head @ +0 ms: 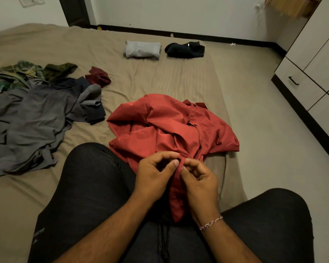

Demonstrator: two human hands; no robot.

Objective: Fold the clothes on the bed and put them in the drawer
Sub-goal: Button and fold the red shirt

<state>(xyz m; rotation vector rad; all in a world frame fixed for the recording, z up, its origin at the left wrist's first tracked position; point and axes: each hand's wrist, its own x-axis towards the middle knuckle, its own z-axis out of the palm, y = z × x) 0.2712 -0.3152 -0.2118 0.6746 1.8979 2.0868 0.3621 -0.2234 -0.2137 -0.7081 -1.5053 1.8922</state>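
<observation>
At the far left of the bed (160,76), an unfolded heap was noted: a green plaid garment (11,76) at the edge, an olive piece (59,70) beside it, and a large grey garment (27,126) spread across the sheet toward the observer. A dark navy item (91,112) lay partly under the grey one. A small maroon piece (98,75) sat crumpled just right of the olive one.

Farther back, near the bed's far edge, two folded items lay side by side and apart: a light grey bundle (141,49) and a black bundle (185,49).

In the centre foreground, the red shirt (169,126) lay crumpled on the bed, its lower portion drawn onto the person's lap between dark-trousered knees. The left hand (156,173) had its fingers curled, thumb and forefinger pinching the shirt's front edge at a dark button. The right hand (199,177), a thread bracelet (211,223) at its wrist, was likewise curled and pinched the same edge directly opposite, fingertips nearly meeting those of the left.

At the right, a white drawer unit (300,88) with a dark handle stood on the floor, its drawers closed.
</observation>
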